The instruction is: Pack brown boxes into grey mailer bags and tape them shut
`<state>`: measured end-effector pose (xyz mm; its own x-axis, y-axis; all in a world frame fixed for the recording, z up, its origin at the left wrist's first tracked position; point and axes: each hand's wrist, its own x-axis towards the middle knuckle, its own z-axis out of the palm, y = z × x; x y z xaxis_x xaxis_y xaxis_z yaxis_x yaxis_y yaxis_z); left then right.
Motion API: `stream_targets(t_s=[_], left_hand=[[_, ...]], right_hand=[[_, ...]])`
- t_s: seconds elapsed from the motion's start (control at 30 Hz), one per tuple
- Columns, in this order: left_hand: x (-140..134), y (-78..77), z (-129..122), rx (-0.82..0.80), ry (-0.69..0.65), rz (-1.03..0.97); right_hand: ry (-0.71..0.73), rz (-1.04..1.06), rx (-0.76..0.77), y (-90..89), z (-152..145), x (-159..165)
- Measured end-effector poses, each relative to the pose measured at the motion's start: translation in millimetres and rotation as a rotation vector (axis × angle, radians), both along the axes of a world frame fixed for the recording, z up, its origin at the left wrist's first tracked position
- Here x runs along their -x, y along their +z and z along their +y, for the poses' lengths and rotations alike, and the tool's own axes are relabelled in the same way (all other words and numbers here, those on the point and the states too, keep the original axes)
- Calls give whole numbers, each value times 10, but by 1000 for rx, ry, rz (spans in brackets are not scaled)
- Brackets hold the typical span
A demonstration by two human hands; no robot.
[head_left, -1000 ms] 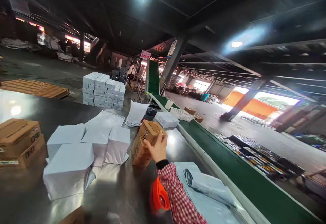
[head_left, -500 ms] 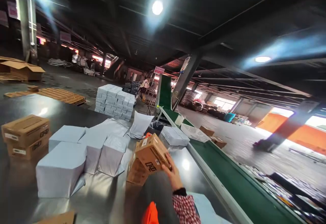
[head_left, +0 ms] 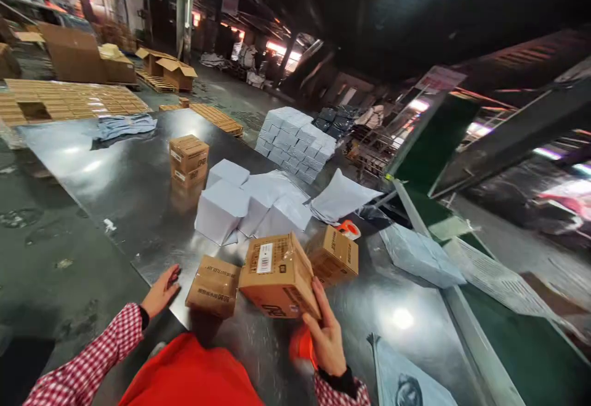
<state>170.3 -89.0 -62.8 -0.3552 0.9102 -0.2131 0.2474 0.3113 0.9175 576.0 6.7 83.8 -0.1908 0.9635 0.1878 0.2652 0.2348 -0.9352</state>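
My right hand (head_left: 330, 335) grips the right side of a brown cardboard box (head_left: 272, 270) with a white label on top, tilted above the metal table. My left hand (head_left: 160, 294), fingers apart and holding nothing, is at the table's edge, just left of a smaller cardboard box (head_left: 212, 286). Another cardboard box (head_left: 339, 255) stands behind the held one, beside an orange ring-shaped object (head_left: 349, 229). Below my right hand is a blurred orange object (head_left: 303, 346) whose kind I cannot make out.
White wrapped parcels (head_left: 221, 206) and two stacked cardboard boxes (head_left: 188, 157) are on the metal table (head_left: 124, 209). To the right runs a green conveyor belt (head_left: 512, 344) with a white perforated basket (head_left: 498, 277). A grey printed bag (head_left: 409, 375) lies at the near right.
My view has swung left and down. My right hand has lifted the cardboard box off another box and brought it nearer. My left hand and the smaller box have come into view.
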Motion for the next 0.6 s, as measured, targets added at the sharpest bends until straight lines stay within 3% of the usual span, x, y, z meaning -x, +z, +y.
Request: stream_targets(t_s=[0.17,0.27,0.37,0.47,0.53,0.6], left_hand=[[-214,-103,-308,-98,-191,-62],[-417,-73,-308,-176,-225,20],[-522,-38,-235,-143,-239,66],[-562,-17,-159,-36,-276,84],[-574,5,-115,9,-305,92],[-577,38,-74,36,-323,113]], right_hand=[[285,-331,-49,-204,-44,763],[414,-455,-39,-337,-51,958],[332,-431,30,-516,-76,898],[151,-299,281,-813,-149,785],[150,-280,450,-1033,-237,797],[157,-352,489,-1195,-333,885]])
